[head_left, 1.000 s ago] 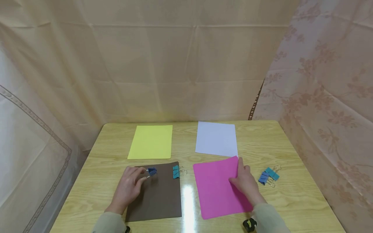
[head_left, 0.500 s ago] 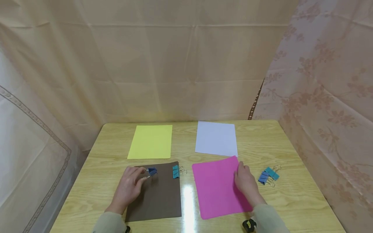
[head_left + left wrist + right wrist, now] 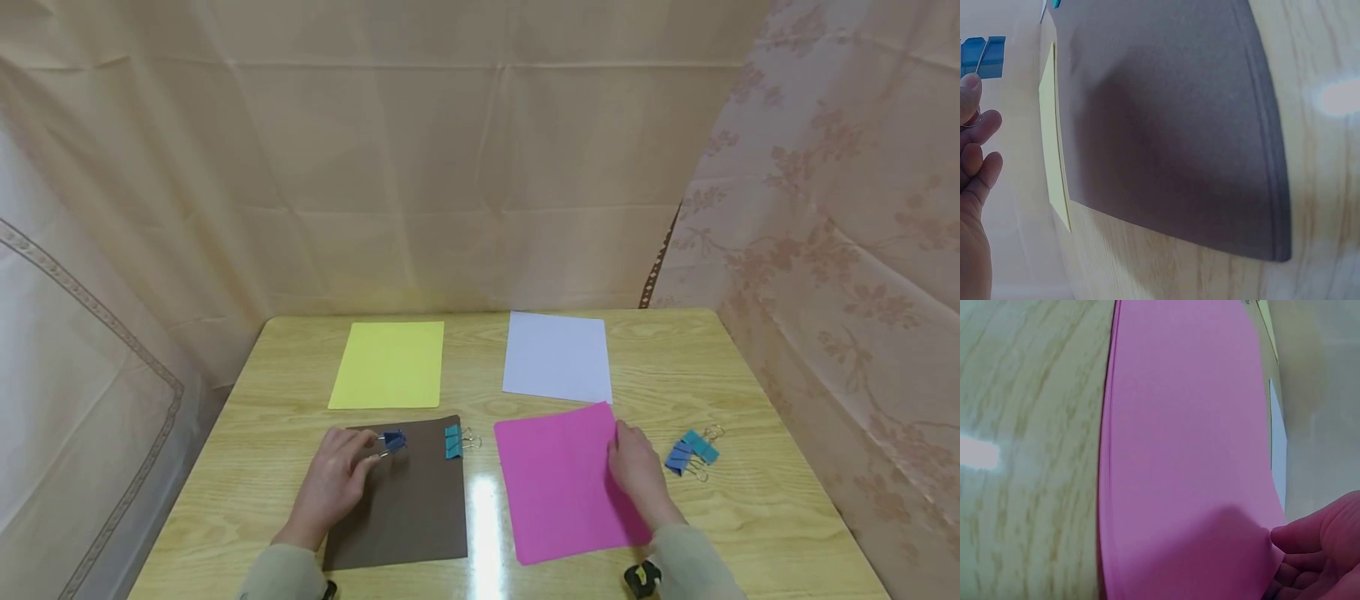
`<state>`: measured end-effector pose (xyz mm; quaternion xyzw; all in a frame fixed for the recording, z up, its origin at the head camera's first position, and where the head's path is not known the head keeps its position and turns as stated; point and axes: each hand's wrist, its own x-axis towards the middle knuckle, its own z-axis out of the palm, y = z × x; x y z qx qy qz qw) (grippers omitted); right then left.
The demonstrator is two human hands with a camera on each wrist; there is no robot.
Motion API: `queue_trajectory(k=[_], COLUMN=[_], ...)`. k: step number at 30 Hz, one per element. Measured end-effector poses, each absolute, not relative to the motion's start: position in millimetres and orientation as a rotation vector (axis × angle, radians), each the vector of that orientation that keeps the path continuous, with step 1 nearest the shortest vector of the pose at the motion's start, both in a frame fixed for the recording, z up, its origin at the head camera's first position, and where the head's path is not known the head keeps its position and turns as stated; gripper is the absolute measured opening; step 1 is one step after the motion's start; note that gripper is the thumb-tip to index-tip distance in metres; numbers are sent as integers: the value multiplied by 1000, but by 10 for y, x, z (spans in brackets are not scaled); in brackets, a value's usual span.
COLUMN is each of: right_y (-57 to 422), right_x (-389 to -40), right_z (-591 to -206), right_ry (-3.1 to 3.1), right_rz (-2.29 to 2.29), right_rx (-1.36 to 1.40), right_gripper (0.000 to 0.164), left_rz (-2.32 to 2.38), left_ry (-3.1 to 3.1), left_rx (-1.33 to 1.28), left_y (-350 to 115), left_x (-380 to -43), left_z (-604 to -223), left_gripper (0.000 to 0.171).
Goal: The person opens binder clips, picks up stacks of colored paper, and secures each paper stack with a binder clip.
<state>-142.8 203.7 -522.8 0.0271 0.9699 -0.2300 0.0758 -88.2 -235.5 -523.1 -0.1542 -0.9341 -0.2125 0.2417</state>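
My left hand [image 3: 330, 479] pinches the wire handles of a dark blue binder clip [image 3: 393, 442], held over a stack of brown foam sheets [image 3: 412, 508]. In the left wrist view, thumb and forefinger squeeze the clip [image 3: 990, 57]. A teal binder clip [image 3: 453, 442] bites the brown stack's upper right edge. On the other side, my right hand [image 3: 636, 462] grips the right edge of a stack of pink sheets [image 3: 562, 487]. The right wrist view has its thumb on top of the pink sheets [image 3: 1191, 425] and the other fingers curled at the edge, partly hidden.
A yellow sheet [image 3: 390, 367] lies behind the brown stack, and a pale blue-white sheet [image 3: 558, 357] behind the pink one. Two more binder clips, one blue [image 3: 678, 457] and one teal [image 3: 701, 447], lie together on the table [image 3: 750, 517] at the right.
My right thumb has drawn back from the pink surface to its right edge, and the fingers have curled in. The pink stack has shifted slightly left. My left hand stays put.
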Motion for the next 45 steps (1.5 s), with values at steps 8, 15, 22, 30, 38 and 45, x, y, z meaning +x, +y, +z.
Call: queue_trajectory(k=[8,15,22,30,38,45], right_y=[2076,2111,2129,2150,2161,2173], right_x=[-1460,-1469,-1465,-1460,-1461,-1479], right_z=[-5283,-5303,-5278,-5237,-5193,-5183], right_ry=[2897,2878,2843,2771,2629,2569], right_rz=[-875,-981,-1075,-1217,-1373,-1439], right_rx=[189,215,239,253,323,333], right_gripper=[38,27,24,24,27,29], left_rz=[-595,-591,-599,-597,-604,-613], left_ry=[-2584,-2559,-2544,-2558,-2580,-2598], left_rx=[-411,-422,-435,-433,-405,-386], left_y=[-2349,-2335,-2333,-2328,-2314,-2301], left_x=[-882,-897,-904,-914,-913,-917], left_z=[-5223,-5240,-5248,-5257,-5247,-5239], left_gripper=[29,30,31,29,28,27])
